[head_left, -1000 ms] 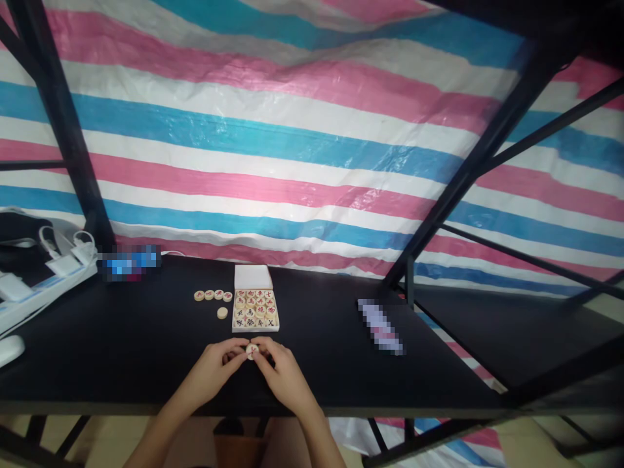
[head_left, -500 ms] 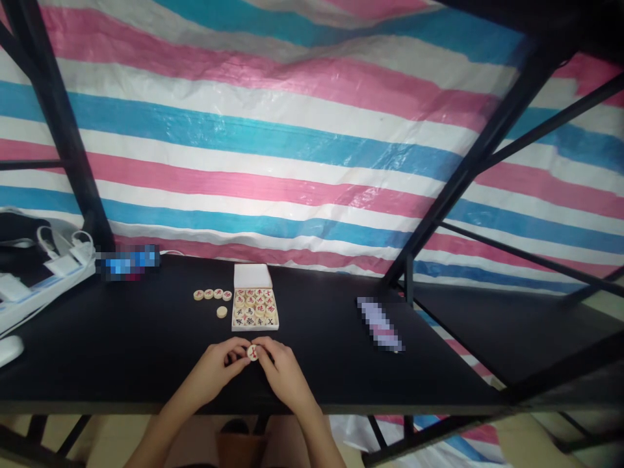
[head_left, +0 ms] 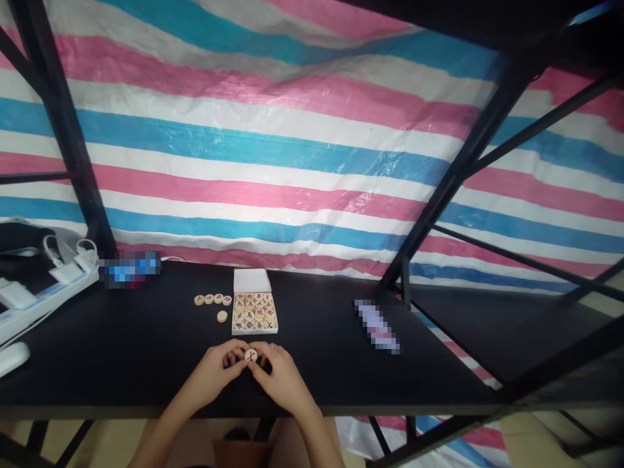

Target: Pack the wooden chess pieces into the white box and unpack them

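Between my two hands, just above the front part of the black desk, is a round cream Chinese chess piece (head_left: 250, 355) with a red character facing me. My left hand (head_left: 218, 365) pinches it from the left, and my right hand (head_left: 277, 372) grips its right side and lower edge. Beyond my fingers lies an open white box (head_left: 254, 332) filled with rows of chess pieces, some marked red, some black. Left of the box, several pieces with red characters stand in a short row (head_left: 213, 299). A single blank-faced piece (head_left: 222, 316) lies nearer to me.
A white power strip (head_left: 53, 299) with plugs and a white mouse-like object (head_left: 13, 359) occupy the desk's left end. A blurred blue packet (head_left: 130, 268) sits at the back left, a blurred pale item (head_left: 377, 327) to the right. Black metal posts (head_left: 429, 208) frame the desk.
The fingers of my right hand have shifted around the held piece, the thumb now at its lower edge, and the red character looks turned. The view has tilted slightly; the box and other pieces stay put.
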The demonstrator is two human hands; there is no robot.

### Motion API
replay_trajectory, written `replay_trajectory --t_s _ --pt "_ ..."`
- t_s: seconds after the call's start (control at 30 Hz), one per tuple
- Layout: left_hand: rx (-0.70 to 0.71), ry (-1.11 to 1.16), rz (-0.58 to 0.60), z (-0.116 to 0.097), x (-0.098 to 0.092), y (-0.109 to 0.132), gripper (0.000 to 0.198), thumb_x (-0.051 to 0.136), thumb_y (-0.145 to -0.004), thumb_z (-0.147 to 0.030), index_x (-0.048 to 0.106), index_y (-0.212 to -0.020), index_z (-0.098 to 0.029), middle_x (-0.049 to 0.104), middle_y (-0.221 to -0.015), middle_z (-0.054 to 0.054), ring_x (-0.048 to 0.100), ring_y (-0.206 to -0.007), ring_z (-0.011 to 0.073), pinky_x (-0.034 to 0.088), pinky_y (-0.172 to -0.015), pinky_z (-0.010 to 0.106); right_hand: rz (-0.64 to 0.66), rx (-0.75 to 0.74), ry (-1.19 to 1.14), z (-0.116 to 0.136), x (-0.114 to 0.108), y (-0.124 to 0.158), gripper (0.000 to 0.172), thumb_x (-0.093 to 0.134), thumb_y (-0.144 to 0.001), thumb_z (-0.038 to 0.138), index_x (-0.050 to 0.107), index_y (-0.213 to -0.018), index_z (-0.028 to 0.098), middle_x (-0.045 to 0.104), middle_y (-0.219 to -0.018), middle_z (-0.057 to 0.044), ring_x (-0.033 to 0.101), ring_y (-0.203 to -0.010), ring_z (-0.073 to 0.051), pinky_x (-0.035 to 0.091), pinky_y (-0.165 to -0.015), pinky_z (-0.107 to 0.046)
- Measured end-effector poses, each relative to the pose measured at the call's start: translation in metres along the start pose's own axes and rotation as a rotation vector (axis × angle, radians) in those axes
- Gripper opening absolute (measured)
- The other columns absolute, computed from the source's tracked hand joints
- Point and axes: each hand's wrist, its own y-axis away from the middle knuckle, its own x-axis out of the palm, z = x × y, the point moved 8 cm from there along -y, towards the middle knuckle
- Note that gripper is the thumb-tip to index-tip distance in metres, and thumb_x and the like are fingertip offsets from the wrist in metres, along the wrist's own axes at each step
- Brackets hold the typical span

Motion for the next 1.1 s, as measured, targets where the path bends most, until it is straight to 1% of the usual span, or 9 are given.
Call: replay_trajectory --t_s 0.17,0.27,0.33,0.43,0.5,0.7,0.9,1.0,1.1 --pt "-0.017 0.045 -0.023 -0.002 -0.004 0.001 0.029 0.056 -0.076 -0.033 0.068 -0.096 -0.015 0.07 -0.077 0.003 0.057 -0.065 0.0153 0.041 -0.059 0.024 0.008 0.01 -0.034 -0.001 0.001 0.001 0.029 0.061 -0.079 0.024 0.059 -0.108 0.025 0.066 -0.087 0.001 0.057 -0.076 -0.016 0.043 -0.075 -0.028" --pt "-0.009 0.029 -0.051 0.0 -0.005 0.0 0.03 0.054 -0.077 -0.033 0.068 -0.098 -0.015 0.07 -0.077 0.003 0.058 -0.065 0.0157 0.043 -0.059 0.024 -0.01 0.005 -0.06 -0.003 0.001 0.001 0.025 0.059 -0.081 0.023 0.06 -0.105 0.025 0.065 -0.089 0.0 0.057 -0.077 -0.016 0.045 -0.074 -0.027" --pt "0.023 -0.017 -0.125 0.002 -0.01 -0.001 0.029 0.053 -0.077 -0.029 0.067 -0.1 -0.016 0.069 -0.082 0.004 0.059 -0.066 0.016 0.047 -0.062 0.026 -0.067 -0.013 -0.05 -0.002 -0.003 -0.002 0.024 0.057 -0.082 0.023 0.06 -0.106 0.025 0.063 -0.095 -0.002 0.058 -0.083 -0.017 0.046 -0.077 -0.028" --pt "0.107 -0.125 -0.286 0.001 -0.022 0.001 0.026 0.052 -0.076 -0.023 0.067 -0.098 -0.019 0.068 -0.092 0.006 0.061 -0.083 0.02 0.049 -0.079 0.033 -0.157 -0.062 0.039 0.003 -0.011 -0.015 0.028 0.054 -0.083 0.021 0.06 -0.111 0.022 0.059 -0.105 -0.006 0.055 -0.098 -0.019 0.045 -0.088 -0.03" --pt "0.141 -0.179 -0.346 0.0 -0.027 0.003 0.023 0.052 -0.076 -0.022 0.067 -0.094 -0.021 0.068 -0.095 0.006 0.06 -0.094 0.0222 0.047 -0.087 0.037 -0.172 -0.085 0.144 0.007 -0.014 -0.029 0.032 0.053 -0.083 0.02 0.059 -0.114 0.019 0.059 -0.106 -0.008 0.054 -0.102 -0.021 0.043 -0.091 -0.031" --pt "0.137 -0.227 -0.29 0.0 -0.023 0.003 0.02 0.051 -0.078 -0.02 0.067 -0.091 -0.022 0.068 -0.092 0.004 0.061 -0.09 0.0217 0.048 -0.086 0.037 -0.108 -0.079 0.449 0.007 -0.008 -0.07 0.031 0.053 -0.079 0.017 0.06 -0.109 0.016 0.061 -0.098 -0.011 0.054 -0.096 -0.024 0.044 -0.085 -0.035" --pt "0.131 -0.22 -0.291 -0.002 -0.022 0.006 0.021 0.05 -0.079 -0.021 0.066 -0.091 -0.022 0.068 -0.093 0.004 0.06 -0.092 0.0217 0.047 -0.087 0.037 -0.094 -0.082 0.515 0.004 0.0 -0.078 0.013 0.053 -0.083 0.019 0.065 -0.085 0.019 0.061 -0.088 -0.009 0.053 -0.09 -0.024 0.044 -0.08 -0.034" --pt "0.115 -0.198 -0.324 0.001 -0.035 0.006 0.021 0.048 -0.08 -0.025 0.066 -0.091 -0.022 0.068 -0.094 0.005 0.061 -0.09 0.0212 0.049 -0.081 0.034 -0.125 -0.069 0.483 0.003 -0.005 -0.072 0.015 0.051 -0.085 0.02 0.066 -0.086 0.019 0.061 -0.09 -0.01 0.053 -0.091 -0.024 0.044 -0.08 -0.035" --pt "0.065 -0.304 -0.407 0.007 -0.061 -0.003 0.024 0.046 -0.082 -0.03 0.066 -0.091 -0.021 0.067 -0.096 0.006 0.061 -0.092 0.0222 0.049 -0.083 0.034 -0.216 -0.088 0.377 0.006 -0.015 -0.054 0.021 0.048 -0.087 0.019 0.064 -0.1 0.02 0.06 -0.095 -0.009 0.052 -0.092 -0.023 0.043 -0.084 -0.035"
